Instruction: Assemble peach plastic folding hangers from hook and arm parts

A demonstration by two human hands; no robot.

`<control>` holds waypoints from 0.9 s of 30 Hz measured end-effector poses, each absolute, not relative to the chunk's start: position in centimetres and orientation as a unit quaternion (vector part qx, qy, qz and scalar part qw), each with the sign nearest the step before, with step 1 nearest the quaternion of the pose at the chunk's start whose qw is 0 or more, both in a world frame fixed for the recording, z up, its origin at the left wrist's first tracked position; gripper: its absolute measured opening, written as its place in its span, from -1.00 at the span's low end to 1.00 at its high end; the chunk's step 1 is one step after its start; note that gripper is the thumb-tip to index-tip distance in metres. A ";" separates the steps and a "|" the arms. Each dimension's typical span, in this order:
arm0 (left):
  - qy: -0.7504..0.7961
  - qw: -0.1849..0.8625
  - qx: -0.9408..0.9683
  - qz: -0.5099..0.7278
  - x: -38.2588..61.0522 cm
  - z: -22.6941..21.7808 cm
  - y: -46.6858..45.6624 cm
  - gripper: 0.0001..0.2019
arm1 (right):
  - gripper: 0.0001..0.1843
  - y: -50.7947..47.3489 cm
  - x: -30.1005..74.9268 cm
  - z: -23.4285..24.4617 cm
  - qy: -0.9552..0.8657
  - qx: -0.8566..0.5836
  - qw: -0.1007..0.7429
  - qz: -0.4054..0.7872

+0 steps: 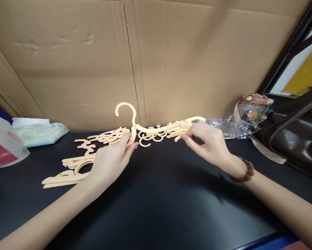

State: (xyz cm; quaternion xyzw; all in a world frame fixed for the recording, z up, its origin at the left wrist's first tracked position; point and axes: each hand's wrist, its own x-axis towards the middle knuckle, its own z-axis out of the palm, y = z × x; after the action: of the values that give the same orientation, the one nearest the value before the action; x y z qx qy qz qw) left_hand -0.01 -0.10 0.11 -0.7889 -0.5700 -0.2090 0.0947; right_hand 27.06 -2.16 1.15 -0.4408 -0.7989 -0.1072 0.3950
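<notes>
My left hand (115,151) is closed around the near arm of a cream plastic clothes hanger (151,130), just below its hook. The hook stands up, and the other hanger arm stretches right toward my right hand (209,142). That hand's thumb and forefinger are pinched together beside the hanger arm's far end; whether anything small is between them I cannot make out. Folded cream hangers (67,177) lie left of my left wrist, partly hidden by it. Behind the held hanger are loose cream hooks (145,144) and a pile of cream hanger arms (176,132).
More cream hanger parts (109,136) lie at the back left. A packet of wipes (41,133) and a whitish translucent tub (5,146) stand far left. Clear plastic wrap (220,126), a strapped bottle (252,111) and a dark brown bag (296,128) are right. Cardboard (80,69) walls the back.
</notes>
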 end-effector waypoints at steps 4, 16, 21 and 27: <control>-0.578 0.121 -0.789 -0.171 0.1 0.2 -0.1 -0.67 | -0.58 -2.2 25.9 0.2 -0.769 -0.512 0.339 0.179; -0.404 0.291 -0.839 -0.220 -0.6 -1.0 0.7 -0.68 | -0.49 -1.7 25.4 0.2 -0.502 -0.513 0.476 0.507; -0.340 0.332 -0.849 -0.230 -0.8 -1.2 1.0 -0.71 | -0.49 -1.9 25.0 0.1 -0.534 -0.523 0.497 0.440; -0.367 0.332 -0.835 -0.242 -0.6 -1.0 0.5 -0.72 | -0.48 -1.3 25.4 -1.3 -0.612 -0.511 0.463 0.387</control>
State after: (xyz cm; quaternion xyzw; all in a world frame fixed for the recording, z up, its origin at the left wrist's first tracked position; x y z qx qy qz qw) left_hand -0.57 0.53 -1.02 -0.8346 -0.3670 -0.2424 0.3315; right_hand 25.42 -1.25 -1.26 -0.5111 -0.6118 0.3873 0.4631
